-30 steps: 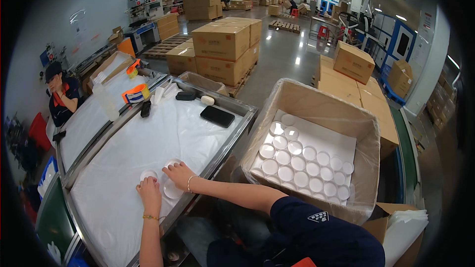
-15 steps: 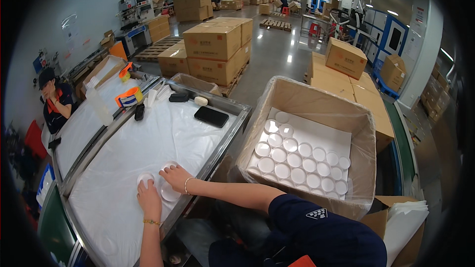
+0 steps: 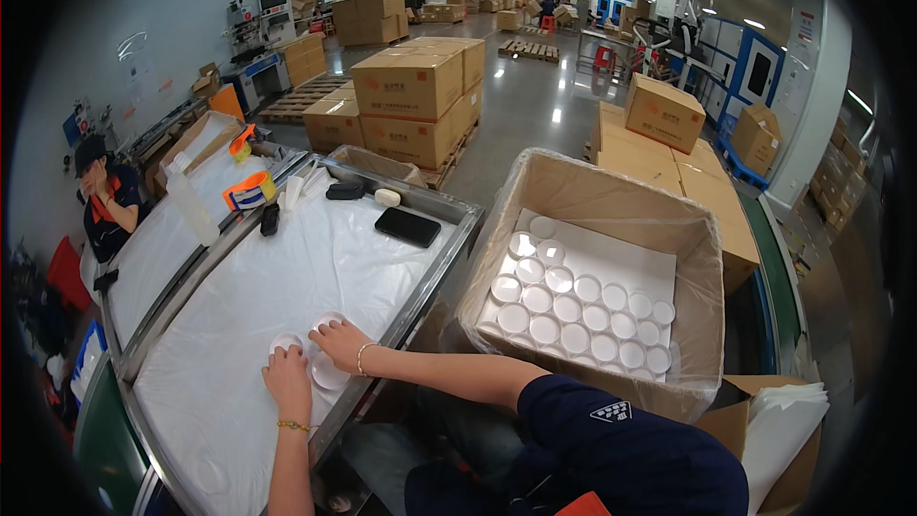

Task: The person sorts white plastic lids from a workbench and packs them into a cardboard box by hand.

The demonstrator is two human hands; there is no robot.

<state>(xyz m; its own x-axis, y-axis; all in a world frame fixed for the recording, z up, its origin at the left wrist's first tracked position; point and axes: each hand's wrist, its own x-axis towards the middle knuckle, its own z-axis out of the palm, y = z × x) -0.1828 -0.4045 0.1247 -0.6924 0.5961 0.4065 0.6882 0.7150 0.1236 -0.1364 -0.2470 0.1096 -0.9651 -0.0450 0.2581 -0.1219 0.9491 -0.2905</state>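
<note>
Both hands work low over the plastic-covered table (image 3: 220, 325). My left hand (image 3: 287, 384) has its fingers curled down onto a white round lid (image 3: 287, 340). Close beside it, my right hand (image 3: 342, 346) grips a second white round lid (image 3: 330, 317), partly hidden beneath the fingers. Another white round lid (image 3: 330, 377) lies by the right palm, next to the table's near edge. To the right stands a plastic-lined carton (image 3: 611, 203), where similar lids (image 3: 574, 337) sit in rows on a white sheet.
A black phone (image 3: 408, 226), a dark case (image 3: 345, 191) and tape rolls (image 3: 250, 189) lie toward the table's far side. A metal rail (image 3: 435, 272) runs between table and carton. Stacked cartons (image 3: 406, 86) stand beyond. A person (image 3: 110, 196) sits at the left.
My left hand and its lid have shifted slightly right, closer to my right hand. The right hand has barely moved.
</note>
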